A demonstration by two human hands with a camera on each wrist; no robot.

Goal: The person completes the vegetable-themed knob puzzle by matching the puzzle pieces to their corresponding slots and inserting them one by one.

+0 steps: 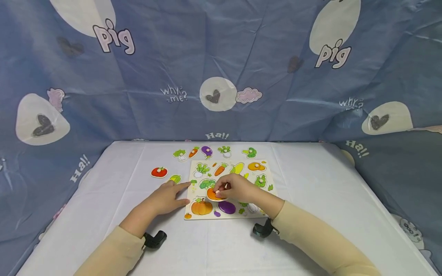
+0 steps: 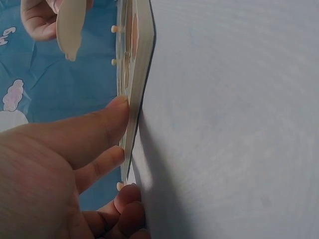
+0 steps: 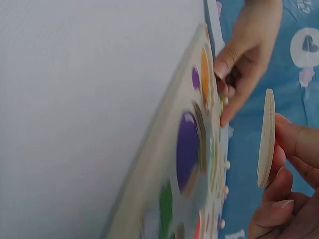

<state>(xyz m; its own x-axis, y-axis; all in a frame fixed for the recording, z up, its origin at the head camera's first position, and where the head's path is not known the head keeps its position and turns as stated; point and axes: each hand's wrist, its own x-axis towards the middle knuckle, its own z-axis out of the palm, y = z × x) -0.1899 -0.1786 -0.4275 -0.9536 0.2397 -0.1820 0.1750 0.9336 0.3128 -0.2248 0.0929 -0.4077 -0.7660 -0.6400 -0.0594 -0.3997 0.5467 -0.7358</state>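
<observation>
My right hand (image 1: 236,188) pinches an orange pumpkin puzzle piece (image 1: 211,194) by its knob, holding it over the middle of the wooden vegetable board (image 1: 203,217). In the right wrist view the piece (image 3: 266,142) is edge-on, raised off the board. Its plain pale underside faces the left wrist view. My left hand (image 1: 167,197) rests at the board's left edge, thumb and forefinger stretched out against it while the other fingers bend lower down. Near those fingers lies a corn piece (image 1: 175,178), partly covered by the hand. A pumpkin picture (image 1: 202,207) shows at the board's lower left.
Behind the board lie loose knobbed pieces: a cabbage-like one (image 1: 180,155), a carrot (image 1: 194,152), an eggplant (image 1: 206,151), a turnip-like one (image 1: 225,151) and broccoli (image 1: 250,152). A tomato piece (image 1: 159,172) lies to the left. Patterned blue cloth (image 1: 221,57) surrounds the white table.
</observation>
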